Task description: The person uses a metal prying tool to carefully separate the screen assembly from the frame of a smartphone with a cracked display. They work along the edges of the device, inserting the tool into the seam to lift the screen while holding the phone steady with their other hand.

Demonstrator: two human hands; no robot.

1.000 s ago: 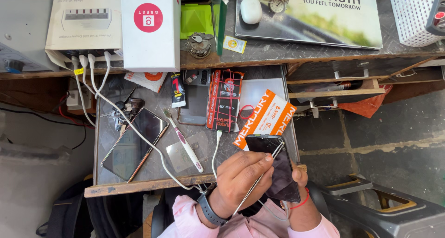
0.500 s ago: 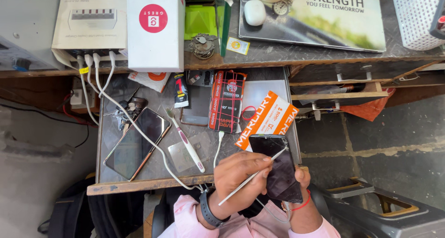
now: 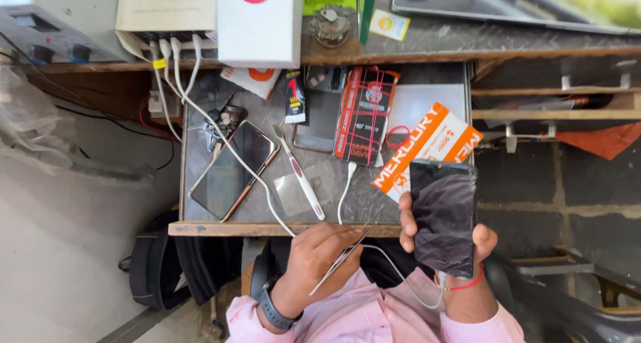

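Head view: right hand (image 3: 449,249) clamps a dark phone (image 3: 444,215), left hand (image 3: 319,259) pinches tweezers (image 3: 339,263) whose tips could scratch its glass.

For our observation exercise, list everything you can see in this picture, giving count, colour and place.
dark phone: one, black, held off the table's edge.
tweezers: one, silver, in left hand.
second phone: one, dark screen, table's left part.
toothbrush: one, white and pink, table middle.
orange packet: one, orange-white, table's right part.
white cables: several, from charger box down across table.
white box: one, shelf above.
left hand: gripping tweezers.
right hand: holding dark phone.
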